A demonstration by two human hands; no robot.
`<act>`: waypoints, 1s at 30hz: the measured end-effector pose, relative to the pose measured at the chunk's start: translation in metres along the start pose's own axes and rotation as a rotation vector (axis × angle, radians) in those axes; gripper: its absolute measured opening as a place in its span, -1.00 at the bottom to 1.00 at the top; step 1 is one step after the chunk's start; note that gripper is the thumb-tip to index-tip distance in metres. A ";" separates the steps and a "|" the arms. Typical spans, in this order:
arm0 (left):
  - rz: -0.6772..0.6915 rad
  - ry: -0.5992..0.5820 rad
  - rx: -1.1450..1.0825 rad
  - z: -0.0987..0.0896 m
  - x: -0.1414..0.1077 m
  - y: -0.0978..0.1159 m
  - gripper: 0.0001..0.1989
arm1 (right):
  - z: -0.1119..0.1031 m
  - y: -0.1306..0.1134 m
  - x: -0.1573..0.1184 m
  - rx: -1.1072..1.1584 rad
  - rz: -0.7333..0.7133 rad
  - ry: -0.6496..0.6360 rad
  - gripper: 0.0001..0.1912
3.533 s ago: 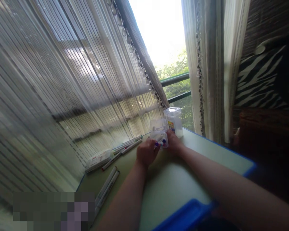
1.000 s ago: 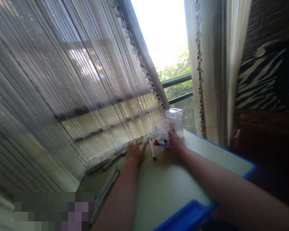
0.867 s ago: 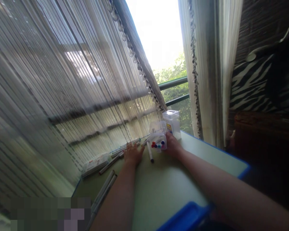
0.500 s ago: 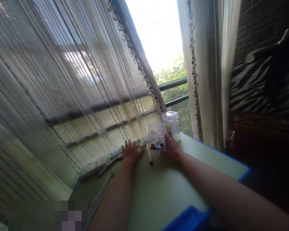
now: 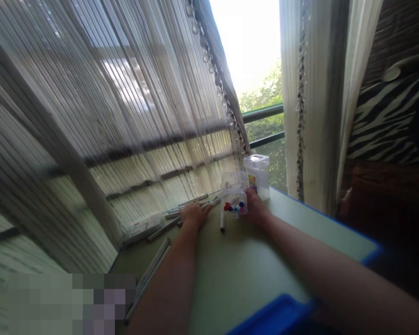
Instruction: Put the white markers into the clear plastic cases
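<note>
My left hand rests on a loose bunch of markers at the table's far edge. Its thumb points away from the fingers, whose tips blur against the pens. In my right hand is the side of a small clear plastic box, tipped so its opening faces me and its lid is raised. Several markers with red, dark blue, light blue and pink ends lie inside. A white marker with a dark tip lies just left of the box. My right fingers are partly hidden behind it.
A taller clear container stands behind my right hand. At the left are a white packet and more long pens. A blue tray-like edge borders the pale green table near me. Sheer curtains hang close behind.
The view has shifted, moving everything slightly right and up. My left hand's fingers, spread upward before, now reach lower over the markers. The right hand keeps its hold on the box.
</note>
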State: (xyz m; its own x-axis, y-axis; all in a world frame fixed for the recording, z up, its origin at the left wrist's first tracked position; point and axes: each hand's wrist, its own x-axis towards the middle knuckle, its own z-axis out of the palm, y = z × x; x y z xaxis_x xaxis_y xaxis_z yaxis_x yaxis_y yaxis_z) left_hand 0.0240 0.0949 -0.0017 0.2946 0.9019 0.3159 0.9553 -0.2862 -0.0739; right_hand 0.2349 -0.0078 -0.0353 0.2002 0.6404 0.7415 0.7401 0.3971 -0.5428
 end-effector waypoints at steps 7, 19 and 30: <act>-0.005 0.039 0.044 -0.007 -0.008 -0.004 -0.30 | 0.001 -0.001 -0.001 -0.009 -0.018 0.020 -0.62; -0.025 0.002 0.063 -0.008 0.002 -0.003 -0.25 | 0.002 0.002 0.001 -0.028 -0.010 0.002 -0.61; -0.109 -0.166 -0.054 -0.012 0.030 -0.008 -0.28 | 0.005 -0.001 0.000 0.040 -0.013 0.032 -0.51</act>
State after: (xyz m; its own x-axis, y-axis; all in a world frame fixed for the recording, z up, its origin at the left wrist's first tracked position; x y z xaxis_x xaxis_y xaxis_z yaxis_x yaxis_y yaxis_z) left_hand 0.0249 0.1202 0.0191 0.1939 0.9682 0.1582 0.9804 -0.1970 0.0040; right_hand 0.2303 -0.0048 -0.0365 0.2117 0.6142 0.7602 0.7166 0.4314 -0.5481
